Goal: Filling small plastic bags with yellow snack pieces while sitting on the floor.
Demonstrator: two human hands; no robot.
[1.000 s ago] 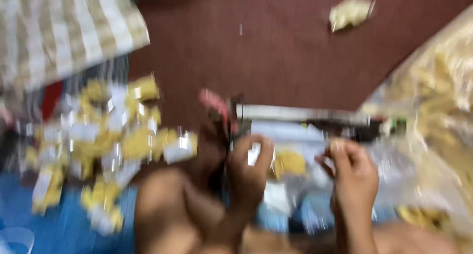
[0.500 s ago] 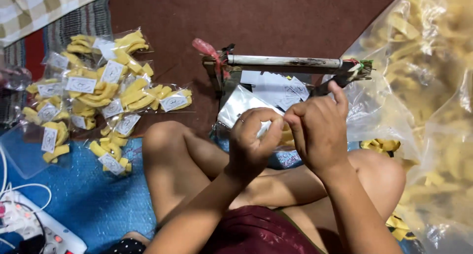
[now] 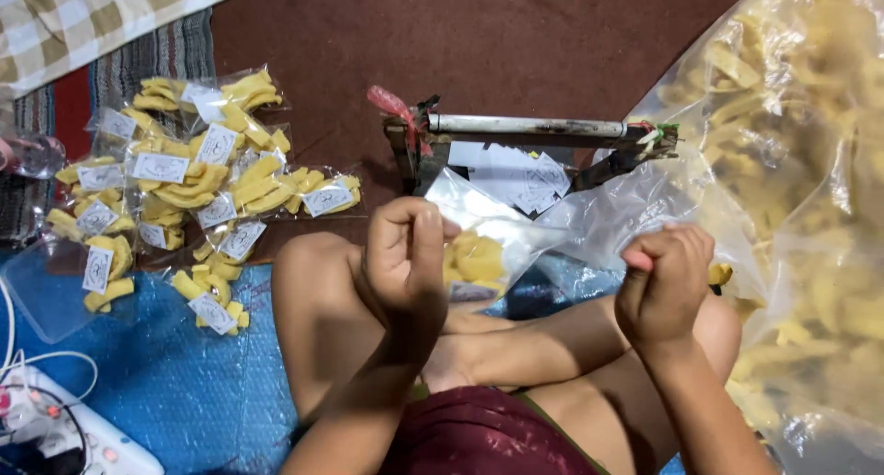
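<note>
The hands have moved apart since a moment ago. The left hand (image 3: 405, 254) pinches a small bag (image 3: 483, 245) of yellow chips over the lap. The right hand (image 3: 665, 282) is curled shut near it; what it pinches cannot be told. The sealer (image 3: 529, 130) sits just behind. Filled packs (image 3: 198, 176) lie left, a big bag (image 3: 810, 190) right.

Glossy clear plastic bag (image 3: 502, 231), matt maroon floor (image 3: 516, 42), checked woven cloth (image 3: 83, 15).

Big chip sack (image 3: 810, 162) edge-cropped, perhaps half
</note>
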